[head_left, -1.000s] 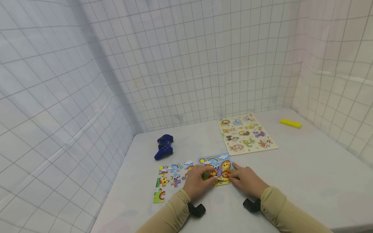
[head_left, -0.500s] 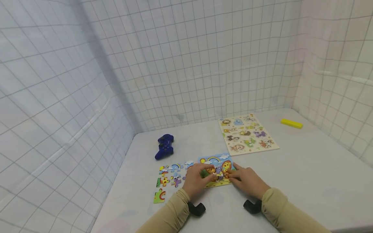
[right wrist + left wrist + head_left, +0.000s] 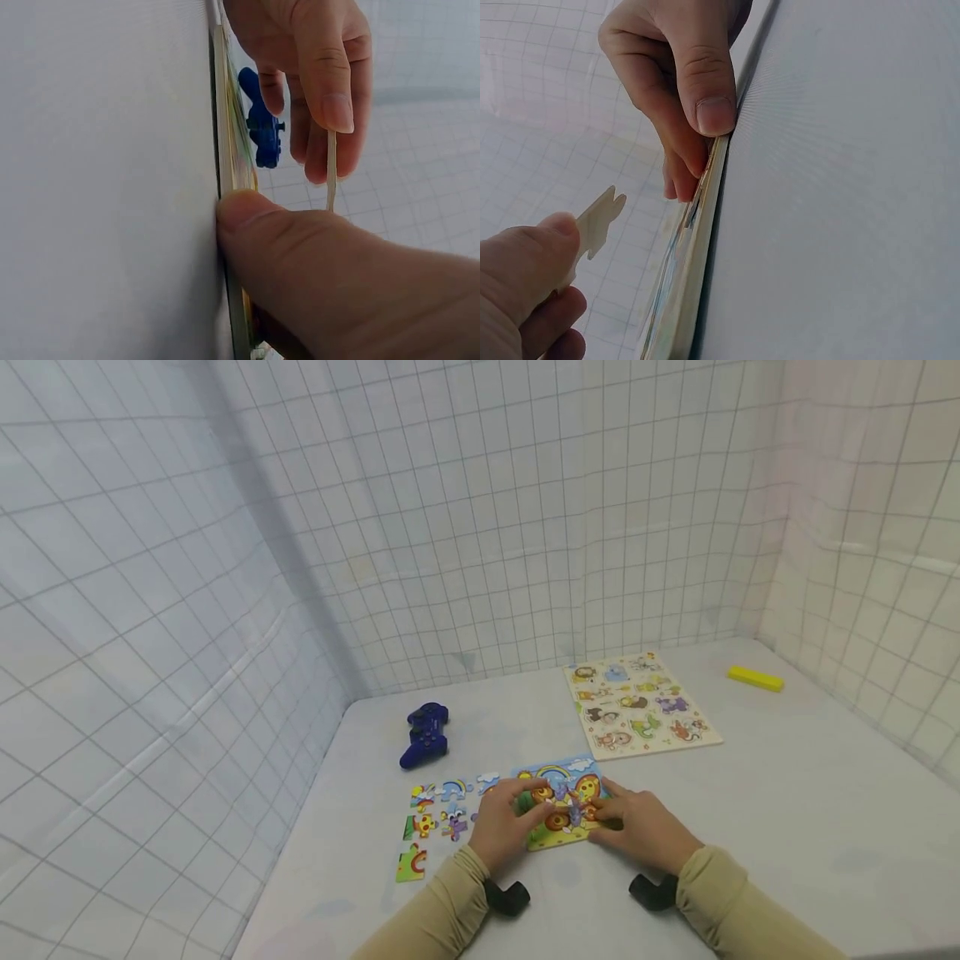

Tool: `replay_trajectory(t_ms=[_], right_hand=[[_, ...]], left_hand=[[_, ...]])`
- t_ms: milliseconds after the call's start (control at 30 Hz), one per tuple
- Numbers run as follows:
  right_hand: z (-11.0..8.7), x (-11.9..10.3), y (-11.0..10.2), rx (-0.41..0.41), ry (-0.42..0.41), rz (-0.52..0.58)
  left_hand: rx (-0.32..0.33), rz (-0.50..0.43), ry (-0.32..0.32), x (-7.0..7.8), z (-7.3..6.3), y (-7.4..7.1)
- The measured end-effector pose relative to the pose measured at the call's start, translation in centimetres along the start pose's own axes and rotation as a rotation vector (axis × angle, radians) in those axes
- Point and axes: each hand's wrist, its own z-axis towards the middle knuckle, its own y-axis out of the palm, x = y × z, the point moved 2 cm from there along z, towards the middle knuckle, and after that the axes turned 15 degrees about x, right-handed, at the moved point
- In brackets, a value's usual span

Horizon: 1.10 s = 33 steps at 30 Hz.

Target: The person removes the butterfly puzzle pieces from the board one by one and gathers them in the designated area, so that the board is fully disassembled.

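Observation:
In the head view, the colourful butterfly puzzle board [image 3: 546, 837] lies under both hands. My left hand [image 3: 501, 824] pinches a small puzzle piece [image 3: 598, 221] between thumb and fingers. Both wrist views show this piece raised off the board, edge-on in the right wrist view. At the board's right side, my right hand [image 3: 643, 829] grips it, the thumb at its edge and curled fingertips on its face. Several loose puzzle pieces [image 3: 454, 822] lie in rows left of the board, some partly hidden by the left hand.
A blue game controller [image 3: 426, 735] lies at the back left. Behind the puzzle, toward the right, is a larger animal peg board [image 3: 643, 747]. A yellow bar [image 3: 755, 679] lies at the far right. Grid-patterned cloth walls enclose the white table.
The puzzle board has turned slightly and its lower part shows more. My left hand stays nearly in place, and the right hand has shifted slightly with the board.

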Motion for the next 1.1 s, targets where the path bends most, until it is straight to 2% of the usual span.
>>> replay_trajectory(t_ms=[233,467,733,933,1033,1100], right_hand=[[0.0,0.2,0.0,-0.023,0.041,0.008],[0.0,0.3,-0.1,-0.036,0.084,0.026],[0.1,0.4,-0.3,-0.033,0.099,0.061],[0.1,0.6,-0.3,-0.037,0.095,0.076],[0.1,0.6,-0.2,-0.041,0.106,0.082],[0.1,0.7,-0.3,-0.043,0.109,0.085]], left_hand=[[0.059,-0.021,0.024,0.1,0.0,-0.3],[0.083,-0.041,0.034,0.1,0.1,-0.7],[0.119,-0.059,0.037,0.0,0.2,-1.8],[0.17,-0.058,0.091,-0.1,-0.4,-4.2],[0.223,-0.029,0.106,-0.7,-0.7,-6.3],[0.267,-0.013,0.085,-1.5,-0.8,-8.1]])
